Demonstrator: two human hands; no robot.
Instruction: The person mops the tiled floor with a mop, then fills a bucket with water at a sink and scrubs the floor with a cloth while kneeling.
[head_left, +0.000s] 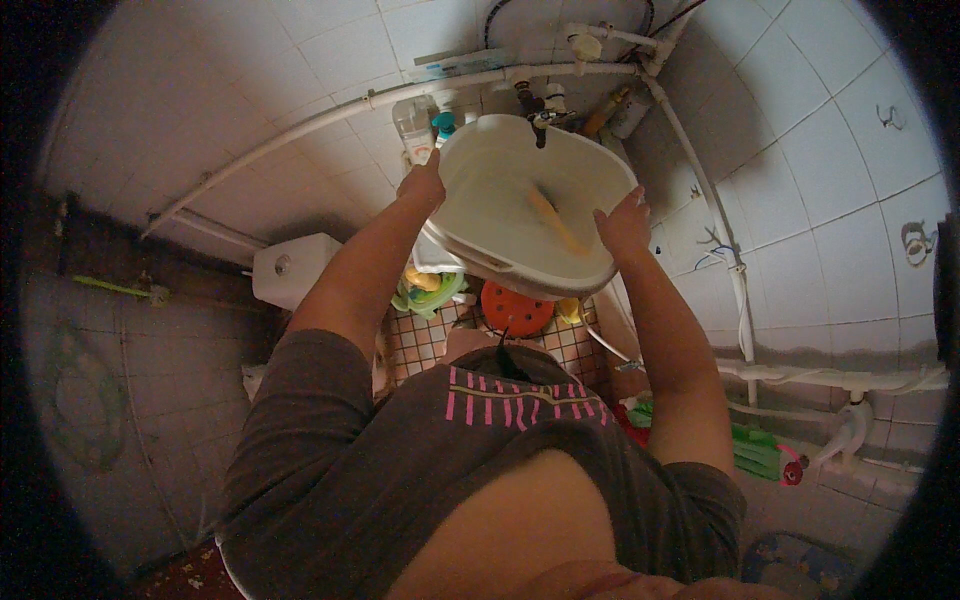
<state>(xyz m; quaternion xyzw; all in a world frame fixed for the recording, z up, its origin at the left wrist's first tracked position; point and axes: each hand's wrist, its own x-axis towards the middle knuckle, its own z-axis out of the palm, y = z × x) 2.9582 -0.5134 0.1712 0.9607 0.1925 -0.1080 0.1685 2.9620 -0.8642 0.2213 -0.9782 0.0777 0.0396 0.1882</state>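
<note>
A large white plastic basin (480, 195) is tilted under a wall tap (540, 127), between my two hands. My left hand (424, 184) grips its left rim, the index finger lying along the edge. On the right rim, my right hand (627, 223) has its thumb inside and its fingers at the outer side. A long brush with a light wooden-looking handle (556, 221) lies inside the basin, its dark head towards the tap. Whether water stands in the basin, I cannot tell.
Behind the basin are a clear plastic bottle (414, 127) and a teal pump-top bottle (444, 124). Below it are a red perforated stool (517, 309) and a green basket (427, 300) on the tiled floor. A white cistern (294, 268) stands left; pipes (720, 217) run along the right wall.
</note>
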